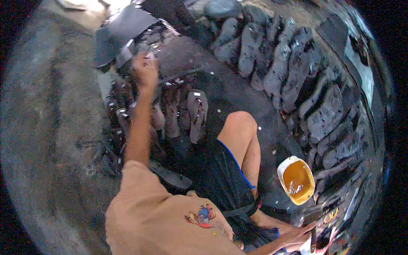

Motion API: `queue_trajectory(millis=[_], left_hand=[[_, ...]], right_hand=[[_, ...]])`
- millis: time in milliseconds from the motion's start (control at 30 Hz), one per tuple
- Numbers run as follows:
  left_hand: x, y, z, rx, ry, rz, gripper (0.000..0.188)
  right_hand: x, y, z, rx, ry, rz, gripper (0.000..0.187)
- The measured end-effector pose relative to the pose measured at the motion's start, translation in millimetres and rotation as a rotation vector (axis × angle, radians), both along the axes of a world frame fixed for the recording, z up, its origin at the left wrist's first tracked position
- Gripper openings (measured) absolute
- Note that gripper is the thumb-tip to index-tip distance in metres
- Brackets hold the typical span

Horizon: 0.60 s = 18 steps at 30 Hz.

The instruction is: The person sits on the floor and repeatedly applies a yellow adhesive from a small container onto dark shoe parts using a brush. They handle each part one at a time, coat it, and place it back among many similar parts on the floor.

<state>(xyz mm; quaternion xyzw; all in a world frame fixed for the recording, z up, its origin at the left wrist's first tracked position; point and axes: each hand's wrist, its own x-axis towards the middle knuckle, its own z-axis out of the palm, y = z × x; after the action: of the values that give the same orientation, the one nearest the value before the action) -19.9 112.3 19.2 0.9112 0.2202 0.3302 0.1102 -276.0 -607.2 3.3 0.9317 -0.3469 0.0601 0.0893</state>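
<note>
My left hand [145, 70] reaches far forward at the upper left, over dark strap-like pieces [155, 40] with shiny bits. Its fingers are smeared by motion; a pale spot shows at their tips, and I cannot tell whether they hold anything. Below it, several sandals stand in rows, one brown sandal [197, 112] bearing a small white label. My right hand [299, 233] is low at the right, beside a thin dark handle [313, 240]; whether it grips that is unclear. Just above sits an open yellowish container [313, 180] with glossy amber liquid inside.
Many dark shoe soles [250, 49] lie close together in an arc from the top to the right. A grey curved sheet [127, 25] is at the upper left. My bent knee [242, 123] rises mid-view. Small white scraps dot the dark mat [229, 93].
</note>
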Motion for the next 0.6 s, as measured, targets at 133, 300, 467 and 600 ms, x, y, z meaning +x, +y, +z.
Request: queue_trajectory(millis=[133,300,467,600], left_hand=[[-23.7,209.0,-50.9,0.135,0.461,0.207,0.033],[13.7,244.0,-115.1,0.155,0.602,0.223,0.038],[11.0,221.1,-87.3,0.194,0.503,0.247,0.043],[-40.6,174.5,-33.3,0.217,0.294,0.258,0.047]], right_hand=[[70.1,23.1,45.1,0.373,-0.293,0.319,0.033],[107.3,45.6,24.9,0.553,-0.314,0.311,0.025],[84.5,54.0,-4.5,0.492,-0.36,0.307,0.024],[85.0,46.5,22.9,0.711,-0.845,0.046,0.023]])
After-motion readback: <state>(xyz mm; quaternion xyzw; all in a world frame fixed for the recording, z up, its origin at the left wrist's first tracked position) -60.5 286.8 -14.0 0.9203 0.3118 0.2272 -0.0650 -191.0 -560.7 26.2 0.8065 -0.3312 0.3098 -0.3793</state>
